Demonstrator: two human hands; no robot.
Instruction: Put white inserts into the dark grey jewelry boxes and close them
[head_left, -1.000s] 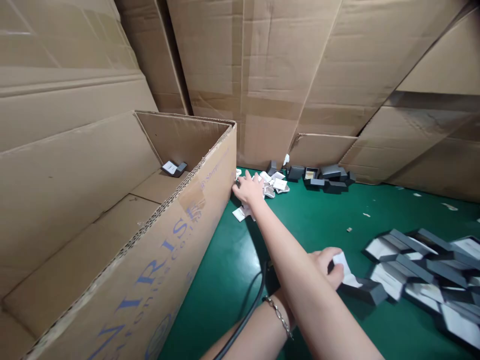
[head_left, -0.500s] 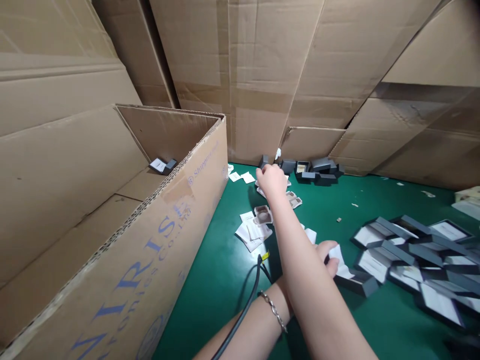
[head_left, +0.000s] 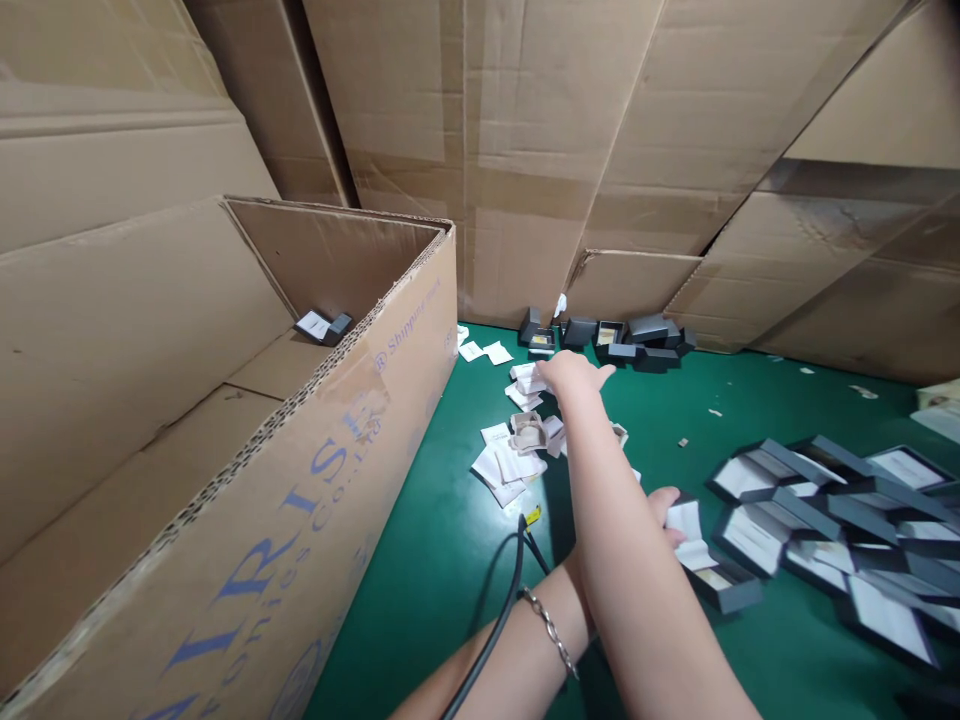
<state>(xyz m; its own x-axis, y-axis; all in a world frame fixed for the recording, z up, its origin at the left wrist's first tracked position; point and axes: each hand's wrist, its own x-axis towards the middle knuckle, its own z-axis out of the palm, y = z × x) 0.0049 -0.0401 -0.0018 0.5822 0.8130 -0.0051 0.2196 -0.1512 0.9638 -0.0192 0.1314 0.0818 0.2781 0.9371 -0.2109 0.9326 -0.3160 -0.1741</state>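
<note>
My arms are crossed, the right forearm lying over the left. My left hand (head_left: 666,508), with a chain bracelet at its wrist, is closed on the raised lid of a small dark gift box (head_left: 724,582) with a white lining. The right forearm hides part of that hand. My right hand (head_left: 576,373) is stretched forward over small white paper and card inserts (head_left: 527,380), its thumb spread to the right; nothing shows in it. Near it are a card insert with a recess (head_left: 529,432) and a stack of folded leaflets (head_left: 506,465).
Several opened dark boxes (head_left: 840,520) lie at the right. More dark boxes (head_left: 645,340) stand along the cardboard wall (head_left: 525,150) at the back. A large open carton (head_left: 360,430) fills the left, one dark box (head_left: 322,327) inside. A black cable (head_left: 495,610) crosses the green table (head_left: 420,560).
My right hand has moved right and slightly nearer, its fingers spreading apart. The dark box in the back row that it covered now shows. My left hand still holds its box, shifted slightly.
</note>
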